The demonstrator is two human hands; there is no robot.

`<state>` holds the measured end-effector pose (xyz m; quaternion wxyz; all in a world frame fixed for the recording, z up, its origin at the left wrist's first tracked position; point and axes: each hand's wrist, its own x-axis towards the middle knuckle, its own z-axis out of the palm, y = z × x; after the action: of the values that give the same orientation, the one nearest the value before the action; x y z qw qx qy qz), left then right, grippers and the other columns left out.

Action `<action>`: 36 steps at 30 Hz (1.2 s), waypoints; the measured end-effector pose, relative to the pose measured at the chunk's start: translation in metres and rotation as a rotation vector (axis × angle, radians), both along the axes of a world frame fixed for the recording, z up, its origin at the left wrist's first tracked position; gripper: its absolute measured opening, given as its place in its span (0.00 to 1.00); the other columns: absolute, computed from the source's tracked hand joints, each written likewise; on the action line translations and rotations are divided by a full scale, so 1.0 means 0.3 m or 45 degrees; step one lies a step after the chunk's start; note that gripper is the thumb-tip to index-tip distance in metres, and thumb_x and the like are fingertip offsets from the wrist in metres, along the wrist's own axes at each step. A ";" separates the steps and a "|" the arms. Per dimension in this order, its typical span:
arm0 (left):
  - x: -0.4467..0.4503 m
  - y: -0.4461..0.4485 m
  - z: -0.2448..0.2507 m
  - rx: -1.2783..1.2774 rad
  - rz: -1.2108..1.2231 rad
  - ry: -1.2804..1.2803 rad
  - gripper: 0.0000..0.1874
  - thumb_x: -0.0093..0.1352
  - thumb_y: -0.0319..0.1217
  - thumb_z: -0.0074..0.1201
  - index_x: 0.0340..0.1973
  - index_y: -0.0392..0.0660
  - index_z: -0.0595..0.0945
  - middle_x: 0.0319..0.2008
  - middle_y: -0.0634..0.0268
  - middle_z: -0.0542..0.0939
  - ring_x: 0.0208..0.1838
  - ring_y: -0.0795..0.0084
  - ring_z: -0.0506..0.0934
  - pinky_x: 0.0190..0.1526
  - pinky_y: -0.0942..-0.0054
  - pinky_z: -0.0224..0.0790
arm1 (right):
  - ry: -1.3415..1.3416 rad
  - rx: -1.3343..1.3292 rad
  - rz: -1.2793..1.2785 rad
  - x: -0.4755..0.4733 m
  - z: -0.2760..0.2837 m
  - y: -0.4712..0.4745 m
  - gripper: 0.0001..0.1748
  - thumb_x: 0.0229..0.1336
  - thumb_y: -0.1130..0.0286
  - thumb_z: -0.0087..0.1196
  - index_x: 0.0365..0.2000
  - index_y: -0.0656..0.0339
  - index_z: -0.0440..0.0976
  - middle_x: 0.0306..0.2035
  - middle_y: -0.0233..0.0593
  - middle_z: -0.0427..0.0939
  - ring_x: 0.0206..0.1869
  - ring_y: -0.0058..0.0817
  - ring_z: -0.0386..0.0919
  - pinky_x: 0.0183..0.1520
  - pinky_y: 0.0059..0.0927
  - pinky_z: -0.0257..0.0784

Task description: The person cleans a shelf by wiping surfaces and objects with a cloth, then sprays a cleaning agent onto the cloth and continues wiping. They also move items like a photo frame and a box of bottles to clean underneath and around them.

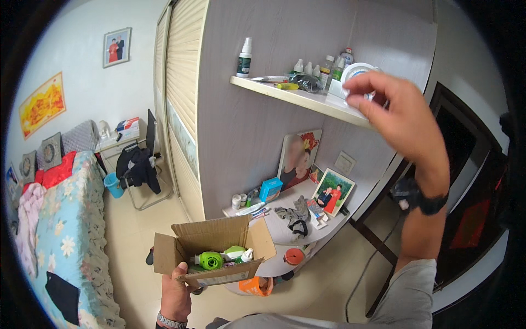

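My left hand (174, 288) grips the near left corner of an open cardboard box (224, 277), thumb over the rim. Inside lie a bright green device with a round vented part (211, 260), a green and white piece (234, 252) and a small bottle with a white cap (246, 256). My right hand (398, 111) is raised at the right end of the upper shelf (296, 95), thumb and forefinger curled close together. Whether anything is between them is unclear. Just behind the fingers stands a round white dial-like object (356, 73), partly hidden by the hand.
The upper shelf carries a white-capped spray bottle (244, 59), several small bottles (308, 68), a dark plastic-wrapped bundle (307, 83) and a yellow item (287, 86). Below, a curved shelf (283, 232) holds a blue box (271, 189), framed photos (334, 191) and grey cloth (294, 211).
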<state>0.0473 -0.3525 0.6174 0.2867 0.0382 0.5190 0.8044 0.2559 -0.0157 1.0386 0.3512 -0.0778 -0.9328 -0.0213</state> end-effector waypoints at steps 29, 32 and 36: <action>-0.668 0.217 0.072 -0.014 -0.825 -0.093 0.31 0.90 0.36 0.64 0.82 0.36 0.73 0.66 0.57 0.86 0.61 0.63 0.89 0.60 0.54 0.92 | -0.556 -0.542 -0.837 -0.840 0.347 0.627 0.26 0.72 0.57 0.83 0.54 0.71 0.92 0.48 0.51 0.95 0.48 0.44 0.97 0.55 0.42 0.97; -0.667 0.225 0.088 -0.018 -0.826 -0.050 0.31 0.90 0.37 0.63 0.82 0.36 0.74 0.67 0.57 0.86 0.61 0.62 0.89 0.61 0.53 0.92 | -0.518 -0.570 -0.755 -0.833 0.337 0.634 0.23 0.73 0.58 0.83 0.52 0.71 0.93 0.51 0.52 0.96 0.49 0.42 0.98 0.54 0.40 0.97; -0.651 0.238 0.092 0.015 -0.798 -0.037 0.30 0.90 0.37 0.63 0.82 0.39 0.74 0.67 0.59 0.86 0.62 0.62 0.89 0.62 0.53 0.91 | -0.509 -0.489 -0.770 -0.823 0.346 0.610 0.21 0.72 0.61 0.83 0.50 0.71 0.94 0.49 0.51 0.96 0.50 0.39 0.97 0.53 0.40 0.96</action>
<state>-0.1479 -0.2809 0.6451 0.5278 0.1865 0.4730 0.6804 0.0089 0.1675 1.1423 0.1198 -0.4070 -0.9048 0.0363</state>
